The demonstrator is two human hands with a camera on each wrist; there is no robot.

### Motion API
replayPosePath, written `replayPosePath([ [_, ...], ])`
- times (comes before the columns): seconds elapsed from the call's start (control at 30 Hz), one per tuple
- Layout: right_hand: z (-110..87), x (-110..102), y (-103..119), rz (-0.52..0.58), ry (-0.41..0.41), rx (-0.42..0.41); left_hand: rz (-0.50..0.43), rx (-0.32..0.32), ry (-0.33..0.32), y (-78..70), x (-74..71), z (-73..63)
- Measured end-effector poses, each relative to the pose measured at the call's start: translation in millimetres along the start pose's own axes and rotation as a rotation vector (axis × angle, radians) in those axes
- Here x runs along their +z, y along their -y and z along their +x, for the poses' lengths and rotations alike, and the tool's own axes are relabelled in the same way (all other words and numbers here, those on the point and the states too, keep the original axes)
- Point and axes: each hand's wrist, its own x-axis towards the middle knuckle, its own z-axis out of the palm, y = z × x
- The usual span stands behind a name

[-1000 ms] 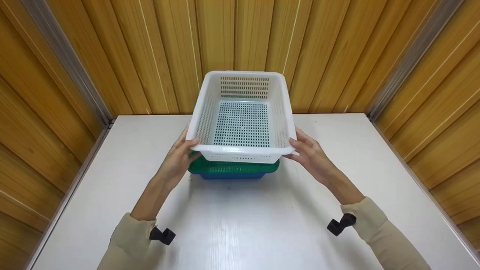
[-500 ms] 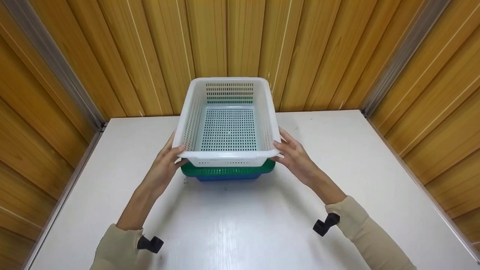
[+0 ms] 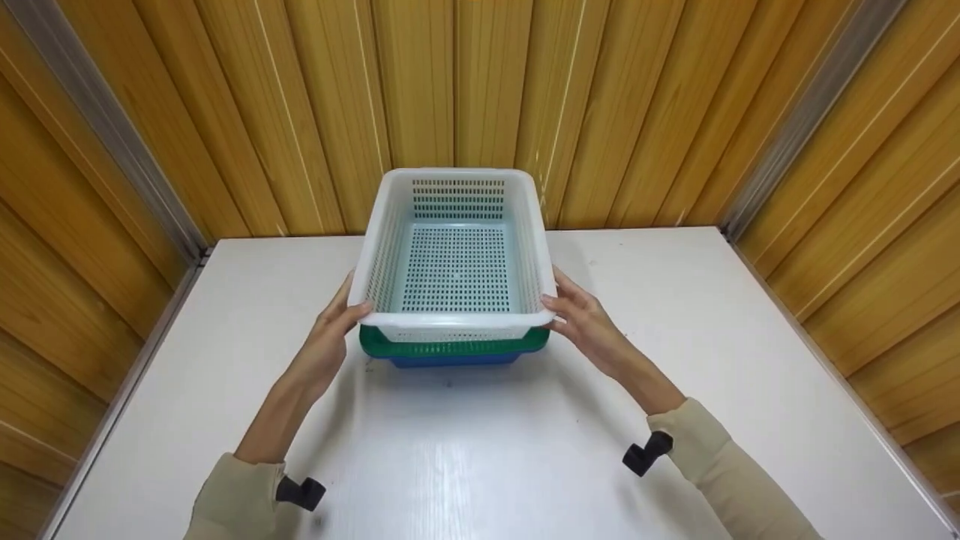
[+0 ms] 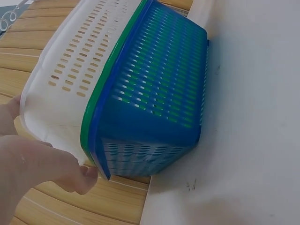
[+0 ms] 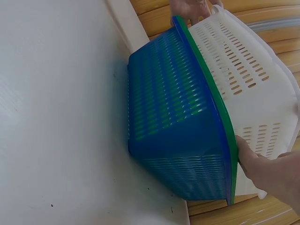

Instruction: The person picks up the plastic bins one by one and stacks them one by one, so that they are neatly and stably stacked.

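Observation:
A white perforated plastic basket (image 3: 450, 320) is partly lowered into a green basket (image 3: 454, 348), which is nested inside a blue one (image 3: 455, 361) on the table. My left hand (image 3: 330, 341) grips the white basket's near left corner, thumb over the rim. At the near right corner my right hand (image 3: 589, 330) holds the same rim, its thumb on top. In the left wrist view the white wall (image 4: 70, 70) rises well above the green rim (image 4: 89, 117), the blue basket (image 4: 150, 89) below it. The right wrist view shows fingers (image 5: 246, 152) right by the green rim.
The white table (image 3: 450, 450) meets a wood-patterned panel wall (image 3: 480, 90) behind the baskets. Similar panels stand at the left (image 3: 60, 262) and right (image 3: 885, 262), with metal strips in the corners.
Both hands have moved the white basket down into the green one. Everything shifted a little left in the head view early on, as the head turned. The green and blue baskets stay put.

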Motion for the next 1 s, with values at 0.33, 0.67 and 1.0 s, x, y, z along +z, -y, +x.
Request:
replayPosePath([
  [0.33,5.4,-5.9,-6.6,-0.178,-0.080,-0.060,-0.033,-0.006,0.008,7.8,1.7,3.0],
  [0.67,8.6,-7.9,-18.1,-0.094,-0.062,0.045,-0.085,-0.058,-0.005,20.5,2.8,4.1],
  [1.0,4.7,-12.8,-33.3,-0.076,-0.040,0.067,-0.096,-0.090,-0.015,37.5,5.5,3.9],
])
